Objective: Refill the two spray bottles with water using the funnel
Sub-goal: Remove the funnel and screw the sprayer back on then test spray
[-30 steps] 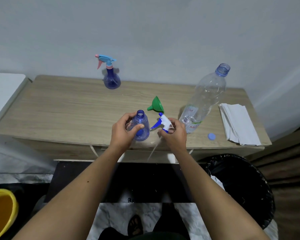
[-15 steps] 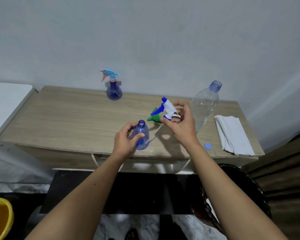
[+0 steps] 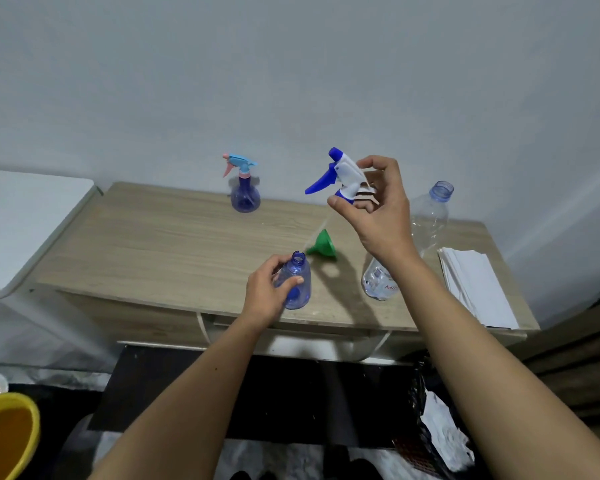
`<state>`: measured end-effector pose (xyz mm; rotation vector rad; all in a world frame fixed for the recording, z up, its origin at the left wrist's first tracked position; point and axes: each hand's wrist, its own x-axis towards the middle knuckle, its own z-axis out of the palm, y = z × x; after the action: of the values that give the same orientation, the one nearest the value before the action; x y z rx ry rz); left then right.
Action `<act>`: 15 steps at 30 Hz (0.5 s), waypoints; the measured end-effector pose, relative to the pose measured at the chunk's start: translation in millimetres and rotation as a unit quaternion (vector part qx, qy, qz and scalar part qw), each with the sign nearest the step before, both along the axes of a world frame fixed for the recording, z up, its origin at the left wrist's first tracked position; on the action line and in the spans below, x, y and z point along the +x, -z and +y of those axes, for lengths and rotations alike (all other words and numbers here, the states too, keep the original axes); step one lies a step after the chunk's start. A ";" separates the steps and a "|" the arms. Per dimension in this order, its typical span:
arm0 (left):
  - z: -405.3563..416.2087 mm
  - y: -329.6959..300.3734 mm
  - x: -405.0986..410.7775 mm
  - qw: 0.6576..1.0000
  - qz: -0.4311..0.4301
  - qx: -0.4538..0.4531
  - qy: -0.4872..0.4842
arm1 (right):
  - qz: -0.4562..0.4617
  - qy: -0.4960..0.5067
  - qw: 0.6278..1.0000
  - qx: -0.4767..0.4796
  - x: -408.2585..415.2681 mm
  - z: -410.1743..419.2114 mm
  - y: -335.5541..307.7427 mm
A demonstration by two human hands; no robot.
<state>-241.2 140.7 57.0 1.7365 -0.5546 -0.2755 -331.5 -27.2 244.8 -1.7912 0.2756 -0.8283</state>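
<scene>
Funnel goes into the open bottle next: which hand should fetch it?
Probably the right hand, once it sets down the spray head. The green funnel lies on its side of the open bottle, which the left hand steadies.

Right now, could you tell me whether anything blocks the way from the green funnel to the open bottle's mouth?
Nothing visible does: the green funnel lies beside the open spray bottle, whose neck is uncapped.

Pale grey wall [image 3: 291, 81] behind a light wooden table [image 3: 174, 244], white surface [image 3: 21, 220] beside, dark floor [image 3: 274, 393] below
</scene>
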 end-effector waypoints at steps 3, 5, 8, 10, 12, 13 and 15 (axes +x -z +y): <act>0.4 1.2 0.0 1.000 0.006 -0.003 -0.001 | -0.007 -0.007 1.000 -0.005 2.0 1.6 -5.3; 0.4 2.3 1.0 1.000 0.007 -0.005 -0.003 | -0.002 -0.015 1.000 -0.008 3.0 2.8 -4.1; -0.7 3.7 1.7 1.000 0.007 -0.013 -0.002 | 0.019 -0.026 0.999 -0.016 4.8 5.9 6.7; -1.1 4.6 2.2 1.000 0.008 -0.017 -0.001 | 0.042 -0.032 0.998 -0.021 6.6 8.3 18.2; -1.0 5.0 2.3 1.000 0.007 -0.017 -0.001 | 0.069 -0.037 0.996 -0.036 8.0 9.9 30.2; -1.1 5.5 2.4 1.000 0.008 -0.018 -0.001 | 0.082 -0.041 0.995 -0.045 8.9 10.1 36.8; -1.1 6.6 2.1 1.000 0.011 -0.023 0.000 | 0.109 -0.052 0.991 -0.064 10.4 10.9 49.5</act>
<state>-239.1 139.6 50.3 1.6876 -0.5410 -0.2807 -321.1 -16.3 195.3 -2.0019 0.2733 -0.5877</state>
